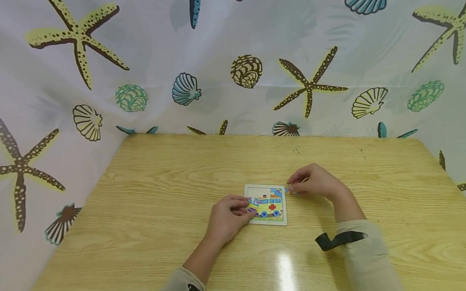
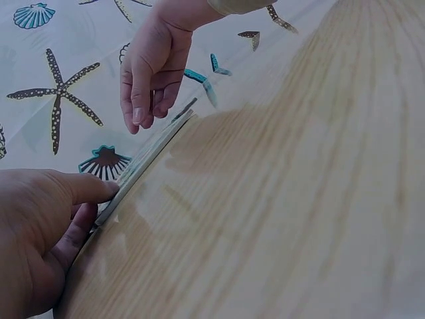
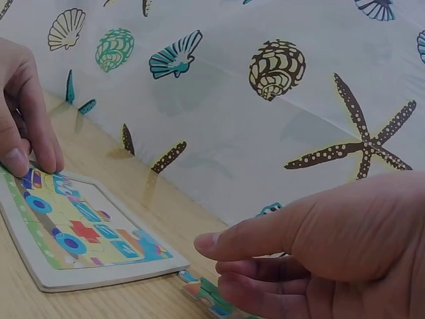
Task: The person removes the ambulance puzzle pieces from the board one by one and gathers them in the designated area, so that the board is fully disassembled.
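Observation:
A small jigsaw board with a white rim (image 1: 285, 212) lies on the table, showing a yellow ambulance picture (image 1: 272, 207) with a red cross. Its upper part has an unfilled pale area. My left hand (image 1: 229, 217) grips the board's left edge, thumb on top; the left wrist view shows thumb and finger pinching that edge (image 2: 136, 174). Just past the board's upper right corner is my right hand (image 1: 316, 183), its thumb apart from the loosely bent fingers. Under those fingers, loose puzzle pieces (image 3: 207, 292) lie on the table, partly hidden by the hand.
The light wood table (image 1: 172, 178) extends around the board on every side. Behind and to the sides hangs a white cloth (image 1: 213, 42) printed with starfish and shells. A black strap (image 1: 338, 240) is round the right sleeve.

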Demonstrator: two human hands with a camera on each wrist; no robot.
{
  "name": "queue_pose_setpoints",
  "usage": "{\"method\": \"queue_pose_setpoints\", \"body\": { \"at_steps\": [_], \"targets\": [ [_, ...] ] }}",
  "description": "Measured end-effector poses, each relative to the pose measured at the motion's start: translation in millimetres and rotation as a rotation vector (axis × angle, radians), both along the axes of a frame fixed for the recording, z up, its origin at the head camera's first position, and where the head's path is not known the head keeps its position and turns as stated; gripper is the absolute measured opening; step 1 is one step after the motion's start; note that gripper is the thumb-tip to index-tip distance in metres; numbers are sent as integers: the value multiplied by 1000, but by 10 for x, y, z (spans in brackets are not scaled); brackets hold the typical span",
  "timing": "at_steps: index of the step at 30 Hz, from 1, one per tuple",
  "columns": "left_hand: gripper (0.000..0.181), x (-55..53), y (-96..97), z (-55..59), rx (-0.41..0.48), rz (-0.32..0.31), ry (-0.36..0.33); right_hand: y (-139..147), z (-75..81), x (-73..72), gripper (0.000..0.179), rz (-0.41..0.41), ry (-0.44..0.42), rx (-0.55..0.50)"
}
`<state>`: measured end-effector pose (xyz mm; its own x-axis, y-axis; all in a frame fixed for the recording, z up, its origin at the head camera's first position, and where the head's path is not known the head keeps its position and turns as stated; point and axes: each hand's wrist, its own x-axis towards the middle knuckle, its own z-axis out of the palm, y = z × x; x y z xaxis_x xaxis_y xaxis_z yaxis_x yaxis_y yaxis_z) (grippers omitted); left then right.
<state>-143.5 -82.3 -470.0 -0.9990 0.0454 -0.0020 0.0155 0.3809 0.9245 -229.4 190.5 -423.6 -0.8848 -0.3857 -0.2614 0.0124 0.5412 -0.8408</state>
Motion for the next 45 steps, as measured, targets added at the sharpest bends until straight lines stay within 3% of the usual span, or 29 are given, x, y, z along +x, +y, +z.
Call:
{"method": "queue_pose_setpoints", "body": {
  "at_steps": [11, 20, 30, 39, 45],
  "targets": [
    [24, 0, 2, -2, 11, 2, -5, -154, -7, 32, 19, 50, 37, 39],
    [25, -7, 2, -12, 10, -2, -8, -294, -69, 54, 14, 149, 60, 63],
    [24, -1, 1, -6, 18, -1, -5, -412, -26, 86, 15, 233, 124, 173],
    [23, -5, 3, 2, 1, 1, -8, -449, -42, 99, 9, 208, 184, 230],
    [23, -5, 2, -4, 1, 4, -5, -471, -27, 119, 4, 199, 207, 209]
  ]
}}
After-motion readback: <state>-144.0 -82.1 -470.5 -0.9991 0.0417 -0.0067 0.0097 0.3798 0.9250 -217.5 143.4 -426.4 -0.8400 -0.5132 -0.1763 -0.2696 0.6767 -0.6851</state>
